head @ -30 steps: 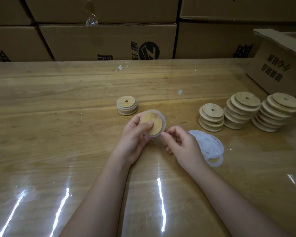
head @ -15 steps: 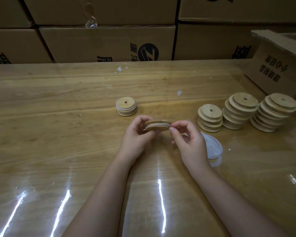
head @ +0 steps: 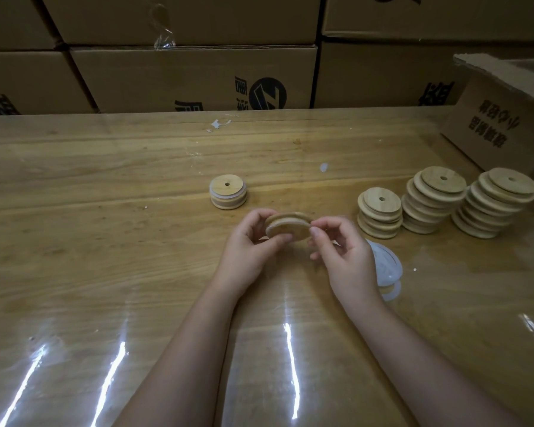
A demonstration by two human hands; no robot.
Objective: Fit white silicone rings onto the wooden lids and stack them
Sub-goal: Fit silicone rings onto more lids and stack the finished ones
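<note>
Both hands hold one round wooden lid (head: 287,228) just above the table (head: 105,241). My left hand (head: 247,245) grips its left edge with thumb and fingers. My right hand (head: 342,251) pinches its right edge, where a white silicone ring shows as a thin line around the rim. A short stack of ringed lids (head: 228,192) stands behind my hands. Three stacks of bare wooden lids (head: 379,211) (head: 433,198) (head: 495,204) stand at the right. A pile of loose white rings (head: 386,266) lies just right of my right hand, partly hidden by it.
A wall of stacked cardboard boxes (head: 191,78) runs along the table's far edge. An opened cardboard box (head: 503,118) sits at the far right, close behind the bare-lid stacks. The table top is covered with a glossy clear sheet.
The lid went from upright, face toward me, to nearly flat, then tilted slightly back. My right hand rose from beside the ring pile and took the lid's right edge.
</note>
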